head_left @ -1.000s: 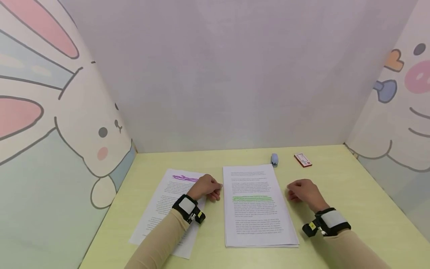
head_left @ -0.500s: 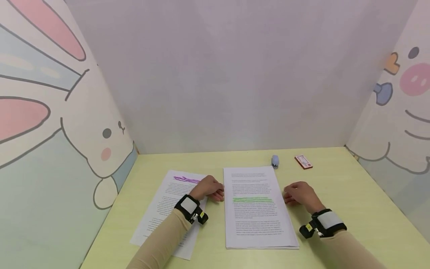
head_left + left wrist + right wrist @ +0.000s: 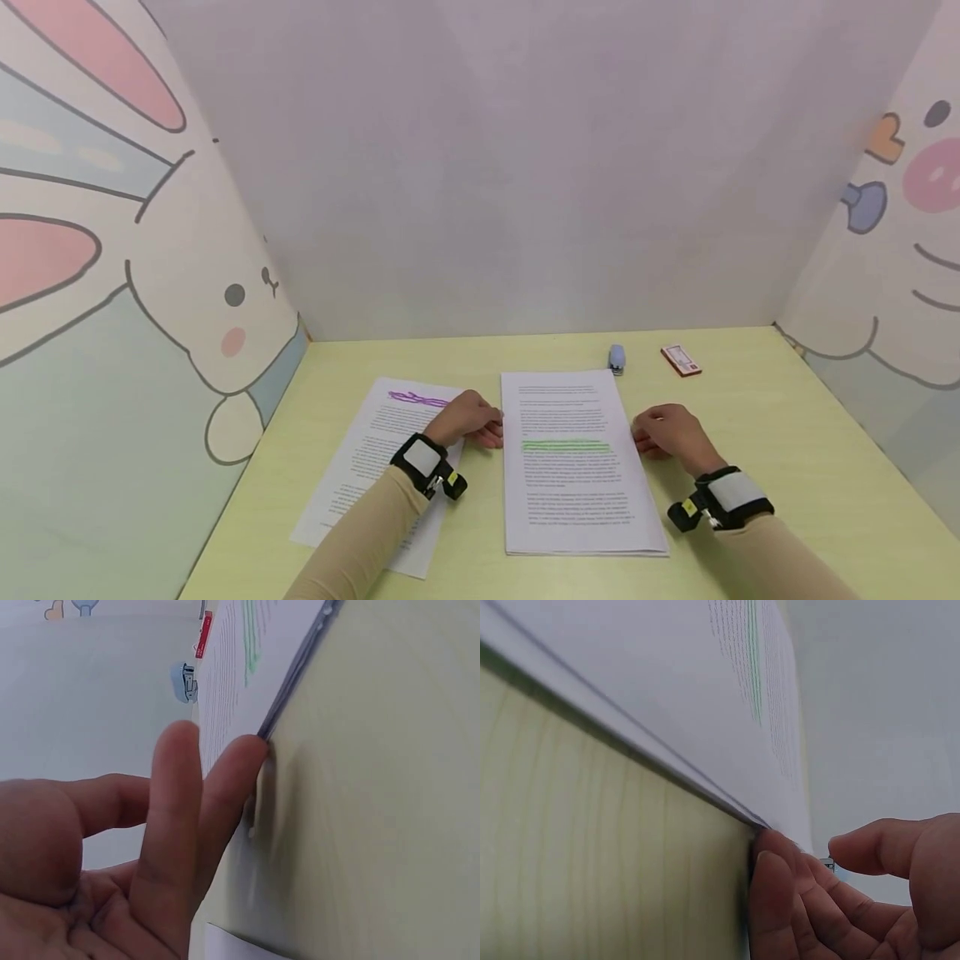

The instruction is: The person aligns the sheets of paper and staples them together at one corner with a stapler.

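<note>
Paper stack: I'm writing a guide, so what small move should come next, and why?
Probably a gentle inward tap: the left hand and right hand touch opposite sides of the paper stack, and in the right wrist view its sheet edges look slightly out of line.

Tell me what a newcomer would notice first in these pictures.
Probably the big cartoon rabbit on the left wall. Next, the text pages with green highlighting, lying between the left hand and the right hand. A purple scribble also stands out, across the far end of the paper at left.
</note>
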`<state>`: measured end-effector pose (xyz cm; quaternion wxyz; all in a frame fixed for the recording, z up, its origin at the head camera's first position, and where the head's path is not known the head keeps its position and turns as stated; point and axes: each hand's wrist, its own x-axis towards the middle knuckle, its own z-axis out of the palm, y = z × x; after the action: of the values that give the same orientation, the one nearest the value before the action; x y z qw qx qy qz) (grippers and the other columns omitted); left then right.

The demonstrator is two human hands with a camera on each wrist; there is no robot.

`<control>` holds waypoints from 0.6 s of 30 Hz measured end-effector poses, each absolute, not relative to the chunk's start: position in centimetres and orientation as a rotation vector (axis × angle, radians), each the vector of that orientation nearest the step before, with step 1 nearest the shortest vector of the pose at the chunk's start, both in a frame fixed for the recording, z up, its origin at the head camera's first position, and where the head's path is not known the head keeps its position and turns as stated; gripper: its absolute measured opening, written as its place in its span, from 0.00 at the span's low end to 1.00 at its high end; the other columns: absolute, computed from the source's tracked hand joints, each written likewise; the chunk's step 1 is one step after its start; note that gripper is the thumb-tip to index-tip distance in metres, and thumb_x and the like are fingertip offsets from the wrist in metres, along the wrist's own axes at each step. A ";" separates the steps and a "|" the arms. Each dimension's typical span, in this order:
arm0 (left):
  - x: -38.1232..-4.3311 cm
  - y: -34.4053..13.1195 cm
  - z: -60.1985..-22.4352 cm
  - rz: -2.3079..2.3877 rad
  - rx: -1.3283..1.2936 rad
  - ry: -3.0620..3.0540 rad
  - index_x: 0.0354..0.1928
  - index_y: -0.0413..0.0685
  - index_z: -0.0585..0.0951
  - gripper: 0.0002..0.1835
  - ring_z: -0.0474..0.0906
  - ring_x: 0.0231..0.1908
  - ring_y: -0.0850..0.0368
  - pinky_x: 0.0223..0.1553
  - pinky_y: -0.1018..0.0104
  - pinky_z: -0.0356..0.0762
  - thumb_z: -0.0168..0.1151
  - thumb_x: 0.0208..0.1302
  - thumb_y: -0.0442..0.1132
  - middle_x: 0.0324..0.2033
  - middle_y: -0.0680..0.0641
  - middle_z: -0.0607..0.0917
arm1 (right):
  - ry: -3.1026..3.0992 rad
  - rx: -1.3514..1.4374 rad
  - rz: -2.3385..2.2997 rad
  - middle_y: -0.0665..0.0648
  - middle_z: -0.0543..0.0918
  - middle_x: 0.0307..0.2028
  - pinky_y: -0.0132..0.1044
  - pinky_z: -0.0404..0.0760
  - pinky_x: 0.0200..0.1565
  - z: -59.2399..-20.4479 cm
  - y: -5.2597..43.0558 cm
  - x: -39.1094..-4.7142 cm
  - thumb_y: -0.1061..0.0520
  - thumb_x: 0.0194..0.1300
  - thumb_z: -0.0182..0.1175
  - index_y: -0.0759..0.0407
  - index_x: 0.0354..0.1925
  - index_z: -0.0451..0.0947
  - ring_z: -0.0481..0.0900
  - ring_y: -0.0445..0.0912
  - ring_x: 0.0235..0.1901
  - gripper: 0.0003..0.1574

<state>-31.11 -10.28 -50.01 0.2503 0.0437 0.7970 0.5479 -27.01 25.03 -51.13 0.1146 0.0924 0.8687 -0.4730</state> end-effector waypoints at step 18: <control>-31.0 -10.4 -50.1 1.529 0.121 2.080 0.37 0.26 0.84 0.14 0.86 0.23 0.55 0.28 0.65 0.86 0.58 0.73 0.34 0.27 0.37 0.88 | 2.620 0.223 -1.396 0.65 0.84 0.41 0.36 0.84 0.35 -50.5 24.3 -27.1 0.56 0.76 0.54 0.76 0.55 0.77 0.83 0.46 0.35 0.23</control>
<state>-30.95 -10.39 -50.11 0.2752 0.0449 0.7738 0.5687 -27.12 24.32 -50.46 0.0822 0.0747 0.8770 -0.4674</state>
